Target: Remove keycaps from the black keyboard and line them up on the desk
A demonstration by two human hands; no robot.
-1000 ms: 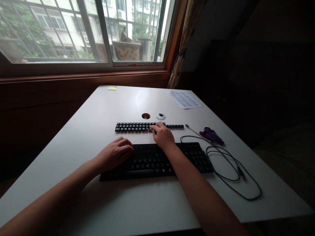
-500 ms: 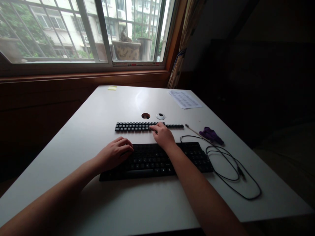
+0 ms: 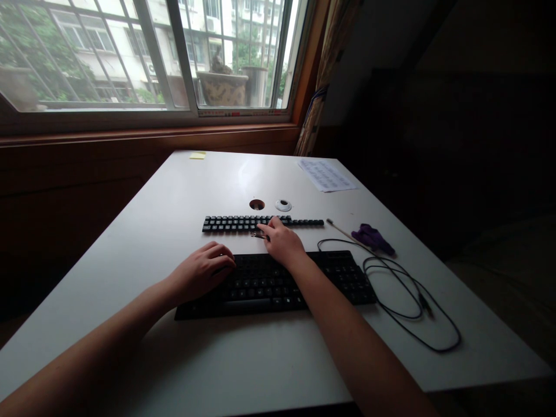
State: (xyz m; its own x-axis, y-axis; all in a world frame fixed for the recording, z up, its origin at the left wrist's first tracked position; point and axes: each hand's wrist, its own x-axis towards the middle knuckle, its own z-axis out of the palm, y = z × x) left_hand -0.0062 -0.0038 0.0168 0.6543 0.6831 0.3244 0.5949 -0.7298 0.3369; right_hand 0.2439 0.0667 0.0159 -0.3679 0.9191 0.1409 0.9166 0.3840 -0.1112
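My right hand [image 3: 282,243] pinched a small tool [image 3: 259,234], probably a wire puller, against the keycap rows [image 3: 230,223] beyond the keyboard [image 3: 269,286]. My left hand [image 3: 202,272] lay curled on the keyboard, gripping nothing. I judged each cap light, rigid and slippery, best taken by opposite sides.

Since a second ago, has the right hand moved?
Yes, slightly. The right hand has shifted left along the keycap rows. Its fingertips now sit almost in line with the desk hole; earlier they were further right of it.
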